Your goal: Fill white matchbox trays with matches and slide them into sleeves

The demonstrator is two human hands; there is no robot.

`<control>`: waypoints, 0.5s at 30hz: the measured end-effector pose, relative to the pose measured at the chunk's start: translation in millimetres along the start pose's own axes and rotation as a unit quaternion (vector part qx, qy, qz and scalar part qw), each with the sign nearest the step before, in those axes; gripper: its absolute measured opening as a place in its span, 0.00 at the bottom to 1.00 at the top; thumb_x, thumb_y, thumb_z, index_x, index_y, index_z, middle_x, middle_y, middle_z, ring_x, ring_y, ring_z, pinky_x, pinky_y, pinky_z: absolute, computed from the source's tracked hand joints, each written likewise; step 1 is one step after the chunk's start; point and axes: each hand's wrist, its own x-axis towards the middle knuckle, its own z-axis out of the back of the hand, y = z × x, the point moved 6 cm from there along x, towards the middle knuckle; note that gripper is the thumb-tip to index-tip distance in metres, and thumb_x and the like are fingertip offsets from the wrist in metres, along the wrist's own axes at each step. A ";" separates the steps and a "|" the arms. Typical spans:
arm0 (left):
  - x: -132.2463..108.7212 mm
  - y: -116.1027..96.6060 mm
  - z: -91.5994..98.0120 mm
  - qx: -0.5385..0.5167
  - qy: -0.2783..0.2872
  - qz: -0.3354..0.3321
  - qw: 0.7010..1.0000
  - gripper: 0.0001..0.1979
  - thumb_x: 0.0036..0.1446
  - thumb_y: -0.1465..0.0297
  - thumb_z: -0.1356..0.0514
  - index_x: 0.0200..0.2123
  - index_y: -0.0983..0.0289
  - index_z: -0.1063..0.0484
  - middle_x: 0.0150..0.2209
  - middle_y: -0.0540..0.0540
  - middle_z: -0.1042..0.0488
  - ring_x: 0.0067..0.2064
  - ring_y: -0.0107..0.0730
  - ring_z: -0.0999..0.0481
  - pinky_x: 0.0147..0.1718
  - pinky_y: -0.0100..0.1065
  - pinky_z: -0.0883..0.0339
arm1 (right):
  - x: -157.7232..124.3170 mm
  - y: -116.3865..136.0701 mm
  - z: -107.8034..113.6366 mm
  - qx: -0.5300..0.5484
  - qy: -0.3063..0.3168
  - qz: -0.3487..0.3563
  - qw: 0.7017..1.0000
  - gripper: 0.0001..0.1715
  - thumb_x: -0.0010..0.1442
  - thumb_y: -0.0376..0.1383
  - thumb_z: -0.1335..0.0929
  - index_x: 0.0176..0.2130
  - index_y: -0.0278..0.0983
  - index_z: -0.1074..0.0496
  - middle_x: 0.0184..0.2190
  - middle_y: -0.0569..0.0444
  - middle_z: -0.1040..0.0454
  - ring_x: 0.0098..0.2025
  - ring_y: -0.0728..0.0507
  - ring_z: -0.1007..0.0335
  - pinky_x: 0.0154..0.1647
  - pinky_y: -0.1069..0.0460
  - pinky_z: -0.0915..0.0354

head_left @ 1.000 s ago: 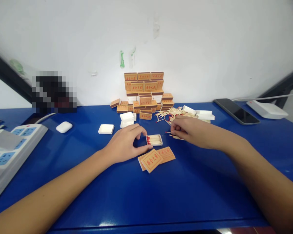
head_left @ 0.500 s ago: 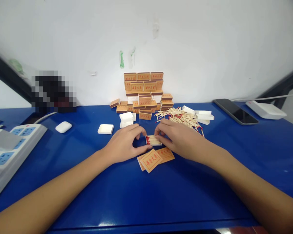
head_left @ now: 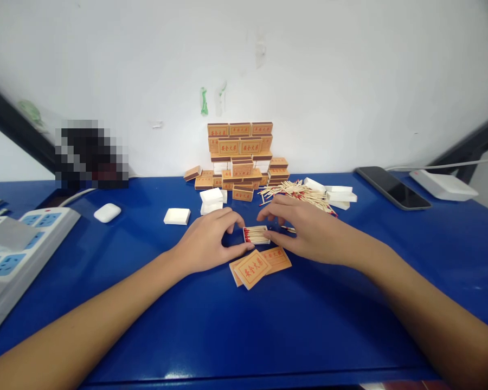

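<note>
1. A small white matchbox tray (head_left: 262, 243) lies between the two hands, with red-tipped matches (head_left: 255, 234) in it, their heads toward the left hand (head_left: 211, 239).
2. The left hand pinches the tray's left end between thumb and forefinger.
3. The right hand (head_left: 309, 230) has thumb and forefinger apart, the thumb at the tray's right end; nothing shows between them.
4. Just nearer than the hands, orange matchbox sleeves (head_left: 253, 269) overlap on the desk (head_left: 248, 336).
5. A few loose matches (head_left: 288, 229) lie under the right hand; a match pile (head_left: 299, 190) sits beyond it, beside more white trays (head_left: 341, 193).
6. Beyond the left hand are other white trays (head_left: 211, 198), with a single tray (head_left: 177, 216) farther left.
7. Past both hands, stacked matchboxes (head_left: 239, 147) stand near the pale, scuffed wall (head_left: 329, 81), which bears green smears (head_left: 204, 101).
8. Well right of the right hand lie a dark phone (head_left: 394, 188) and a flat white box (head_left: 443, 185).
9. Well left of the left hand are a rounded white case (head_left: 107, 213) and a power strip (head_left: 44, 238).
10. The desk top is glossy blue and reflects light.
</note>
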 end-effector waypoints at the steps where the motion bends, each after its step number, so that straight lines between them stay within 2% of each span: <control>1: -0.3 0.4 0.0 -0.001 0.000 0.002 1.000 0.17 0.61 0.56 0.32 0.46 0.60 0.27 0.36 0.50 0.29 0.36 0.33 0.28 0.34 0.35 0.35 | -0.7 0.0 1.0 0.009 0.006 0.005 1.000 0.11 0.69 0.40 0.32 0.50 0.41 0.26 0.43 0.49 0.26 0.42 0.41 0.29 0.42 0.46 0.34; 6: -1.2 1.0 1.3 -0.001 -0.007 0.000 1.000 0.22 0.62 0.55 0.33 0.53 0.60 0.28 0.37 0.50 0.28 0.36 0.34 0.27 0.35 0.36 0.33 | 3.0 3.1 -3.2 0.023 -0.013 0.018 0.999 0.07 0.70 0.37 0.33 0.45 0.41 0.23 0.42 0.50 0.25 0.43 0.42 0.29 0.44 0.47 0.35; 11: -0.7 -1.1 1.4 0.016 -0.009 -0.013 1.000 0.18 0.63 0.55 0.34 0.51 0.59 0.24 0.38 0.52 0.28 0.37 0.34 0.27 0.34 0.36 0.33 | 7.9 2.5 -11.6 0.008 -0.061 0.008 0.998 0.06 0.69 0.33 0.33 0.39 0.39 0.24 0.36 0.51 0.26 0.40 0.42 0.30 0.40 0.48 0.37; 15: -0.3 -1.5 2.0 0.010 -0.010 -0.009 1.000 0.17 0.63 0.54 0.34 0.49 0.59 0.23 0.38 0.52 0.28 0.36 0.34 0.27 0.35 0.36 0.33 | 7.2 1.9 -13.1 0.019 -0.083 0.039 0.996 0.08 0.68 0.31 0.34 0.40 0.39 0.23 0.36 0.51 0.26 0.40 0.42 0.30 0.41 0.47 0.36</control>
